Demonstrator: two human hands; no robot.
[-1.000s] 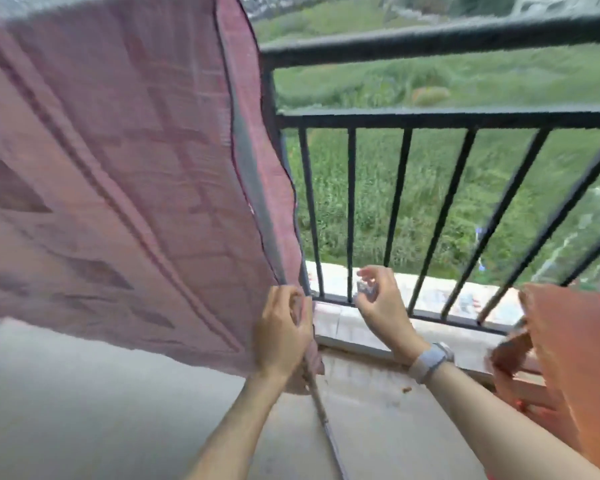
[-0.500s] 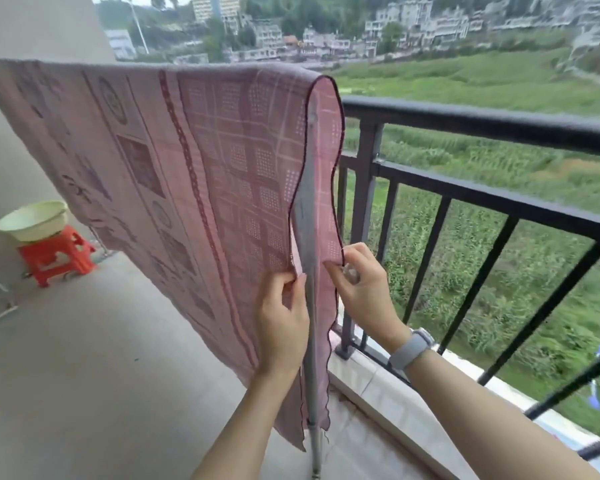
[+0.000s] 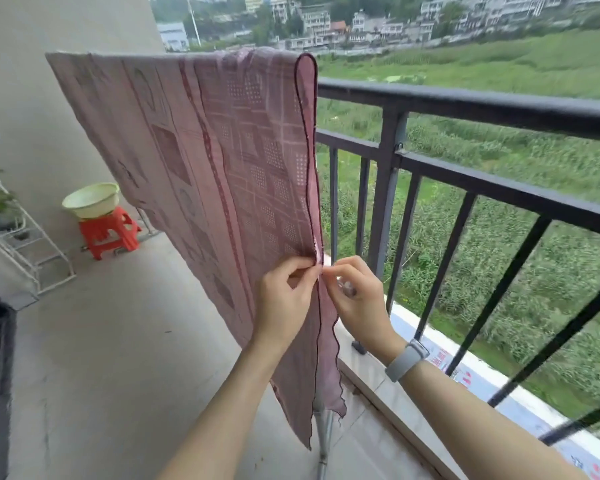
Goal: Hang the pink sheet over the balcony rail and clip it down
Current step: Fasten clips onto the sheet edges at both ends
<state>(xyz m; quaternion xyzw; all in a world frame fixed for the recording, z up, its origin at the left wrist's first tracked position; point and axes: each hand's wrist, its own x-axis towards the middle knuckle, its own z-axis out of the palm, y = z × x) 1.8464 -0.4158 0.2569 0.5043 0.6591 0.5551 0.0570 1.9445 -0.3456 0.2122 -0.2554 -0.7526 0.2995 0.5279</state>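
view lifted since half second ago; my hands now closer together at sheet edge. pink sheet (image 3: pixel 222 174) draped over bar beside balcony rail (image 3: pixel 465 105), hanging down. my left hand (image 3: pixel 284 296) grip pinches hem; right hand (image 3: pixel 354 296) grip pinches same hem, small clear clip (image 3: pixel 347 287) tucked in palm.
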